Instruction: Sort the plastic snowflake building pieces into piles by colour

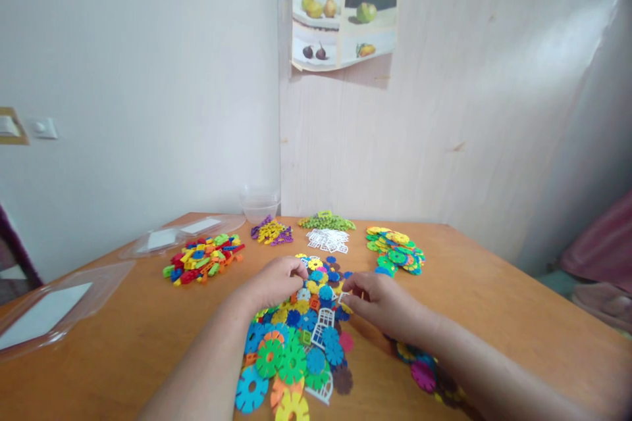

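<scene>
Where the two hands reach in over the wooden table (494,302), a mixed pile (291,358) lies front and centre: thin plastic discs, round and slotted at the rim like flowers, in blue, green, yellow, orange and brown. Among them are square orange blocks and white arched lattice pieces (323,327), openwork and flat. Surfaces smooth, mostly matte.

Right hand (382,299): enters from the lower right, palm down, fingers bent; thumb and index pinch a small white frame piece (344,298) at the pile's right side. Left hand (280,283): enters from the lower left, wrist bent, fingers curled down at the pile's far left side; grip contents hidden, cannot tell if closed.

Beyond the hands: white lattice heap (328,241), green heap (328,222) behind it, purple-and-yellow heap (271,231) to its left. Multicoloured blocks (202,258) at left; slotted disc heap (397,251) at right. Clear plastic tubs (261,204) stand near the wall; clear lids (74,302) lie flat along the left side. More discs (423,375) lie partly under the right forearm.
</scene>
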Demonstrator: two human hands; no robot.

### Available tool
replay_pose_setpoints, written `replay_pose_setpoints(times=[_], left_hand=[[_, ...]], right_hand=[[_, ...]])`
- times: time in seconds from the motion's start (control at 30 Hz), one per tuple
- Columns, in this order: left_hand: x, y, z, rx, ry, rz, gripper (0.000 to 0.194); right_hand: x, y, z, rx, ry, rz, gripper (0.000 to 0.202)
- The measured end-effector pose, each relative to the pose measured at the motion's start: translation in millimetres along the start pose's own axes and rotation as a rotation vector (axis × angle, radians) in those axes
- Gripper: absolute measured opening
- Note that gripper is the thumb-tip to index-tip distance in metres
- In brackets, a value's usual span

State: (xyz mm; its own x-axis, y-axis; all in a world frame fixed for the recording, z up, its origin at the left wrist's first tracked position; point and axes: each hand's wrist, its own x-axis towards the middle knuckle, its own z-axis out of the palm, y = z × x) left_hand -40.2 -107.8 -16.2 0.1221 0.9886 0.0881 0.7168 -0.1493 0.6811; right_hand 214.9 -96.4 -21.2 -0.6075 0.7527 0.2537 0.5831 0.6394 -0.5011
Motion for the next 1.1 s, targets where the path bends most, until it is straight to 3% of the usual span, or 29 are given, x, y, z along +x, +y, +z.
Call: replay_pose_setpoints(times=[0.2, 0.47, 0.83, 1.0, 1.1], left_hand=[[0, -2, -1.8, 0.016, 0.01, 0.024, 0.025], [-4, 14, 3.5, 0.048, -0.057, 0.137, 0.025], [-5, 19, 6.2, -0.119, -0.056, 0.183, 0.019], [-7, 22, 8.2, -0.24, -0.144, 0.167, 0.032], [-6, 20, 11.0, -0.293, -0.172, 0.14, 0.028]], right_hand=[[2, -27, 13, -0.163, -0.052, 0.004, 0.022], [10, -52, 35, -0.338, -0.03, 0.125, 0.022], [12, -43, 40, -0.283, 0.117, 0.079, 0.018], [8, -37, 38, -0.222, 0.187, 0.048, 0.018], [7, -33, 38, -0.192, 0.19, 0.019, 0.02]])
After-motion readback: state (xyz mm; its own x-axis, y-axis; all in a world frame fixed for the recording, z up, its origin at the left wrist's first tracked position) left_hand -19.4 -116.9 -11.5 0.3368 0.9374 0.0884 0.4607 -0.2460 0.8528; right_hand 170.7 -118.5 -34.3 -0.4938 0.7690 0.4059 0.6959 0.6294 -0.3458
